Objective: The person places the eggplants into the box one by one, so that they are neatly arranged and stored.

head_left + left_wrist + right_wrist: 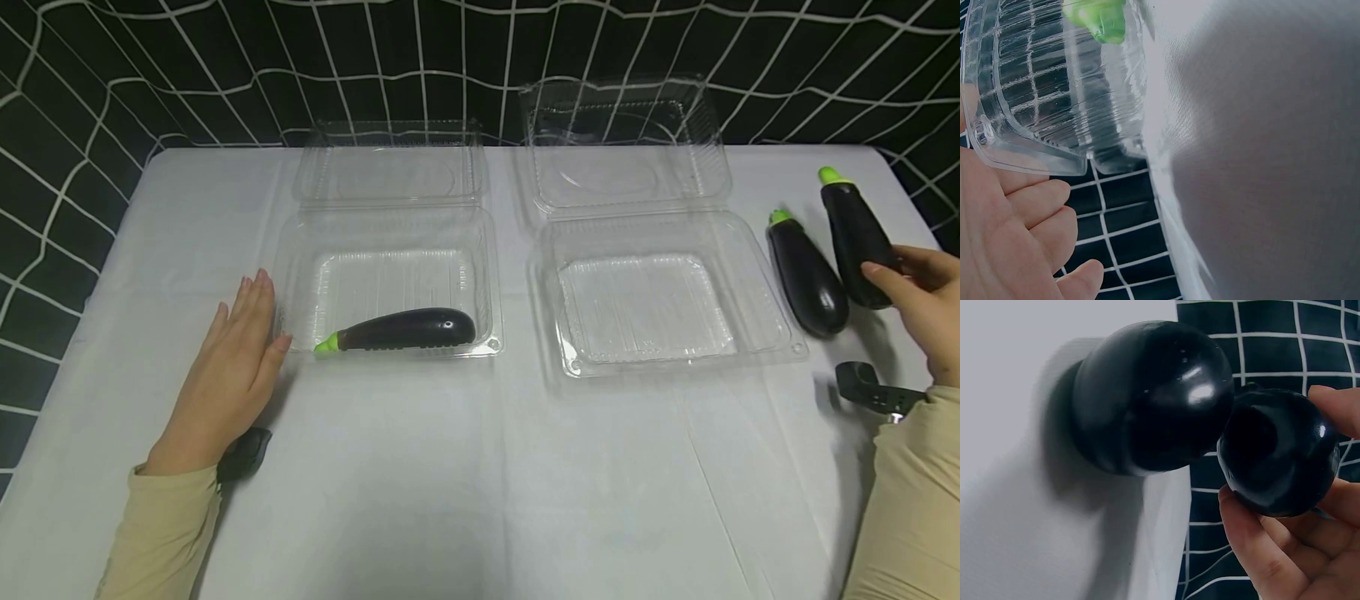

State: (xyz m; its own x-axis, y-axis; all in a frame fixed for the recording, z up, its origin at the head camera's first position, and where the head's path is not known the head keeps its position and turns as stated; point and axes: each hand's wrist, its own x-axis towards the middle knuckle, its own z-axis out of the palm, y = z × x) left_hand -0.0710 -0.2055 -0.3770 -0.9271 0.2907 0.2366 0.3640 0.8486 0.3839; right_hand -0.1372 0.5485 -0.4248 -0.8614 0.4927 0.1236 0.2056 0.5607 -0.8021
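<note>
eggplant (857, 229) gripped by right hand (921, 292), left hand (228, 371) beside clear container (390, 279)

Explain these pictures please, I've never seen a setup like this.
There's no machine here, just a person's left hand and right hand. The wide picture is taken from the head, looking down; the other two are taken from each wrist. On the white-covered table sit a left box and a right box, both clear and open. One eggplant lies in the left box, a second eggplant beside the right box. The right hand holds a third eggplant; the left, fingers straight, is at the left box's edge.
</note>
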